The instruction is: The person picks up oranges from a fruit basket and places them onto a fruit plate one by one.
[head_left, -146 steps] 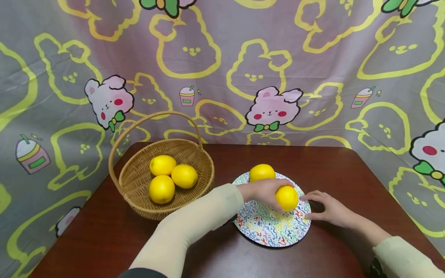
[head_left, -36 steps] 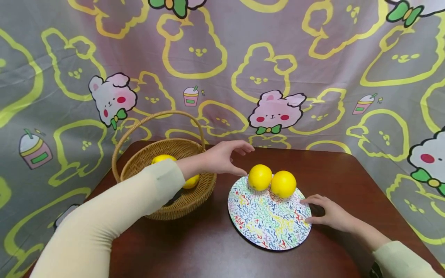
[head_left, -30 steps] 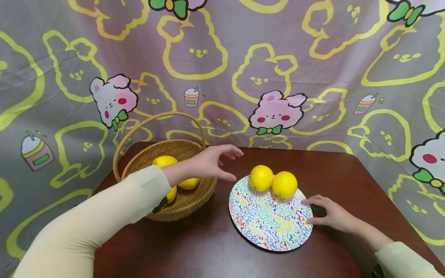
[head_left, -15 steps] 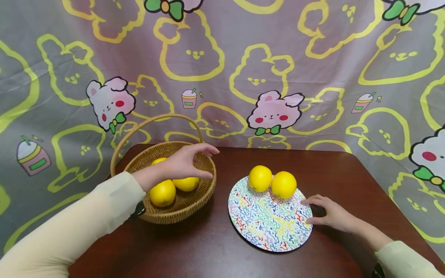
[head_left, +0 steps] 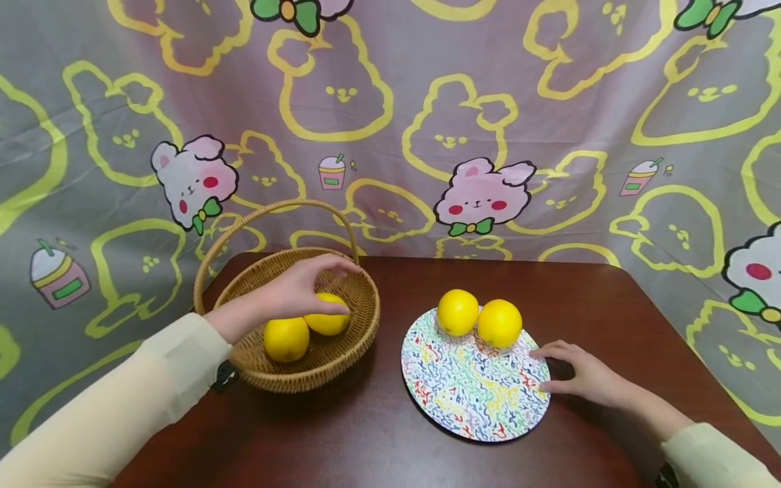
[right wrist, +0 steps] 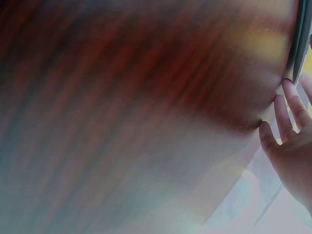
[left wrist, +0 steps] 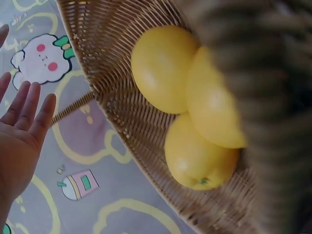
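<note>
My left hand [head_left: 295, 291] hovers over the wicker basket [head_left: 305, 379] with its thumb and fingers apart and nothing between them. Three smooth yellow citrus-like fruits lie in the basket; in the head view a front fruit [head_left: 287, 340] and a right fruit [head_left: 329, 320] show, while my hand covers the other. In the left wrist view all three appear, one fruit [left wrist: 202, 161] with a green stem end. At the round patterned plate [head_left: 470, 403], my right hand [head_left: 582, 378] rests with spread fingers right at the rim. Two more yellow fruits [head_left: 457, 312] sit side by side on its far part.
The basket's tall arched handle [head_left: 287, 203] rises above it on the left. Everything stands on a dark brown wooden table [head_left: 366, 434]. A cartoon-printed curtain [head_left: 390, 122] hangs behind and along both sides.
My left hand has let go of a yellow fruit on the plate beside the other one, then moved left until over the basket. My right hand stays at the plate's rim.
</note>
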`<state>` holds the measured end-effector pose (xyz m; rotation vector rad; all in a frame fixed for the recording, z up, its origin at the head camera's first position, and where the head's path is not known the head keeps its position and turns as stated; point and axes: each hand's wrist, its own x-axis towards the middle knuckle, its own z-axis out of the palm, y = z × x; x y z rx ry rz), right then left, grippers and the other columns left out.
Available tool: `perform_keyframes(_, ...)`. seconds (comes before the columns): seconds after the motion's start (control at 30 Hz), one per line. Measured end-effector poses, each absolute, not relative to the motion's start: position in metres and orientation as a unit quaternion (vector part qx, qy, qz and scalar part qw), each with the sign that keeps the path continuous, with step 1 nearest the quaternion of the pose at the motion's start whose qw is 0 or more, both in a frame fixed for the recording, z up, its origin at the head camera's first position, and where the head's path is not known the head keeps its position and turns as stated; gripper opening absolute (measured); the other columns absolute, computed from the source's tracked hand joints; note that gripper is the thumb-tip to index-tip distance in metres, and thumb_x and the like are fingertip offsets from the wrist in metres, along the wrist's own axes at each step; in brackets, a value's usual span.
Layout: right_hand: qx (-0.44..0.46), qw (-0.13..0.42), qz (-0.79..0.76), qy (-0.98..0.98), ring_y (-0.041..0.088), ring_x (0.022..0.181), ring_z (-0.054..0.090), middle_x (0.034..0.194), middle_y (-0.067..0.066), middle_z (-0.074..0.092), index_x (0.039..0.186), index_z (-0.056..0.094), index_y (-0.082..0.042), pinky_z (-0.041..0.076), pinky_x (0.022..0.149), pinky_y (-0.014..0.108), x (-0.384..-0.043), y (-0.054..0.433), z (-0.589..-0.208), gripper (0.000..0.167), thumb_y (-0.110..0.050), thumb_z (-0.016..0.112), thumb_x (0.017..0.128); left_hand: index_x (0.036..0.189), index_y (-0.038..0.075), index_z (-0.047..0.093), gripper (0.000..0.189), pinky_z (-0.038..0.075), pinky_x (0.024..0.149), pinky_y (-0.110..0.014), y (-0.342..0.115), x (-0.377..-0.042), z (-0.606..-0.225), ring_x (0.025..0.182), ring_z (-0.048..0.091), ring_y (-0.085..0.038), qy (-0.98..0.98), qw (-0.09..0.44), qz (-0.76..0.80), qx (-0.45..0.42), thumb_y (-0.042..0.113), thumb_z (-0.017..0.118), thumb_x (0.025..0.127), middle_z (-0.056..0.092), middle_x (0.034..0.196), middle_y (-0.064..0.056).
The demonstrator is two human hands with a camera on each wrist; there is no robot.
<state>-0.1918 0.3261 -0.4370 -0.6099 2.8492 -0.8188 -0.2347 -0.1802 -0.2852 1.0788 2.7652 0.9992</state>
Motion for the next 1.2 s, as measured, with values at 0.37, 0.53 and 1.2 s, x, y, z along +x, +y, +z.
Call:
perform_keyframes(0.37,-0.2,0.054,-0.265,0.942,0.031,0.106,0.051,0.116,0.007,0.058,0.123,0.065,-0.015,0.045,0.089,0.058,-0.19,0.326,-0.436,0.057,-0.04,0.082,0.075,0.13,0.015,0.057,0.059,0.041,0.095,-0.052,-0.208,-0.236,-0.285,0.118,0.05,-0.024,0.903,0.017,0.307,0.299,0.026,0.083,0.078,0.057,0.128,-0.002)
perform_keyframes(0.53,-0.198,0.057,-0.265,0.942,0.032,0.106,0.051,0.117,0.008,0.058,0.123,0.065,-0.015,0.045,0.089,0.059,-0.19,0.326,-0.436,0.057,-0.04,0.082,0.075,0.129,0.016,0.058,0.06,0.038,0.098,-0.054,-0.22,-0.236,-0.286,0.119,0.048,-0.025,0.91,0.012,0.308,0.277,0.031,0.084,0.077,0.056,0.129,-0.002)
perform_keyframes(1.2,-0.205,0.053,-0.27,0.939,0.032,0.107,0.05,0.118,0.007,0.058,0.124,0.065,-0.015,0.044,0.09,0.059,-0.192,0.327,-0.437,0.057,-0.04,0.081,0.076,0.134,0.011,0.054,0.067,0.033,0.103,-0.058,-0.234,-0.25,-0.296,0.129,0.042,-0.037,0.917,0.06,0.288,0.269,0.028,0.084,0.076,0.051,0.139,-0.011)
